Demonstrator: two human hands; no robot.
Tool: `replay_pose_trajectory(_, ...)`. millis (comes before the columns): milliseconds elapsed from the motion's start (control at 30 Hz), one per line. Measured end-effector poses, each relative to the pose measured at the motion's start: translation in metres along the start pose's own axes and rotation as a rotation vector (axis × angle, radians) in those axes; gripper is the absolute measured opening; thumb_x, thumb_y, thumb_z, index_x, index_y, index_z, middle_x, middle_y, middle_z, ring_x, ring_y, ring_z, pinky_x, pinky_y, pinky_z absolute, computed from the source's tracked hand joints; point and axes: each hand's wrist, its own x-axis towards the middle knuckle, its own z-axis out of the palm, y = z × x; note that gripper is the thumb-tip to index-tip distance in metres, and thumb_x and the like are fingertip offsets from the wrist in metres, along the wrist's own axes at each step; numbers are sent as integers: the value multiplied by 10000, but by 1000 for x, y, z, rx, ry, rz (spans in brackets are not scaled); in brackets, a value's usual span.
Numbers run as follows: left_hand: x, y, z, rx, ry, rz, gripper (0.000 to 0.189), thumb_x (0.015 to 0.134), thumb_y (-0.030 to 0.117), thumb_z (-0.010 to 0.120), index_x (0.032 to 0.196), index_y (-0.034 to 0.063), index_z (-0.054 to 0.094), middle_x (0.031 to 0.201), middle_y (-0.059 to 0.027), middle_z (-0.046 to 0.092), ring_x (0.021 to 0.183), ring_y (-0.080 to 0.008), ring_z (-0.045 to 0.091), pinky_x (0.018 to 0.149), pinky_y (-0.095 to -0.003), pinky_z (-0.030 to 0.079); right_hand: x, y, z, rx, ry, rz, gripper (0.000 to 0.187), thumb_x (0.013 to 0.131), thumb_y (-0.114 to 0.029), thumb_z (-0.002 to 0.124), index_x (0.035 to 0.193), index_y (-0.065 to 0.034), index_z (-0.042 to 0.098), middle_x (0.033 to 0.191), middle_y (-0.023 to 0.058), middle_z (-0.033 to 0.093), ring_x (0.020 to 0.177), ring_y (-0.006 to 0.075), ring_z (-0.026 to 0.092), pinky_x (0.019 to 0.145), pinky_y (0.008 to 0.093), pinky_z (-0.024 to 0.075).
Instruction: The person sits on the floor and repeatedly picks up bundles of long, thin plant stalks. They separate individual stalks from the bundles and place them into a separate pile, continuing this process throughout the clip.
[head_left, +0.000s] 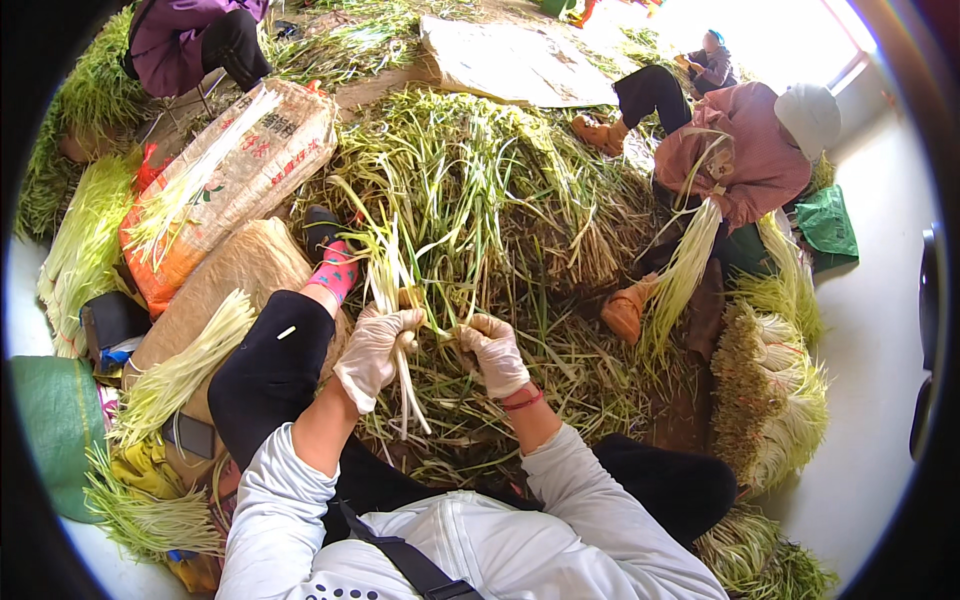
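My left hand (377, 349), in a thin whitish glove, grips a small bunch of long vegetable stalks (388, 274) that look like blanched garlic shoots. Their pale stem ends stick out below the fist, and leafy tops rise above it. Close by on the right, my right hand (491, 349), gloved the same way, has its fingers closed on a greenish leaf or stalk (442, 330); its far end is hard to trace. Beyond both hands spreads a large heap of untrimmed stalks (480, 180), with loose leaf litter (465, 420) beneath them.
Cleaned stalks (187, 364) lie on a brown sack (244, 262) at my left, near a dark phone-like object (189, 436). More rest on a printed sack (247, 161). Tied bundles (780, 390) stack along the right wall. A co-worker (739, 157) sits at right; others sit farther back.
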Motion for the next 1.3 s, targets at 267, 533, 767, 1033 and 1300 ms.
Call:
replay_pose_trajectory(267,-3,35,-18,-202,-61,170,213,832,64,648,1032,87,578,769,19,602,506,-30,495,459,-171,447,3,-20,-129,-1352,410,175,331,829,-317,635,919,-1,674,816,148,672,706,274,631,649,364,481)
replay_pose_trajectory(533,-3,5,2,-5,26,32,219,821,85,676,988,132,542,756,26,589,489,-39,486,463,-190,436,18,-34,10,-573,-331,-59,362,800,-197,718,1109,-30,630,1061,114,655,897,177,622,840,316,477)
replay_pose_trajectory(767,0,32,-21,-245,65,116,163,848,59,635,988,110,568,817,6,627,611,-50,562,463,-186,460,14,-9,-51,-1086,23,-270,164,792,-179,691,806,-21,648,756,114,638,671,211,600,629,344,468)
replay_pose_trajectory(1033,-10,26,-4,-80,40,108,194,829,62,658,976,138,557,797,7,609,500,-37,498,461,-173,456,2,-39,-58,-1266,40,-254,473,808,-104,655,1258,-46,521,1240,163,548,995,295,609,861,353,489)
replay_pose_trajectory(1300,-10,64,-18,-292,-253,293,268,821,168,695,1058,107,586,865,-12,610,581,-53,542,477,-167,459,-15,-18,26,60,-139,373,253,944,-43,487,1172,-20,595,938,-4,621,749,71,528,684,201,447)
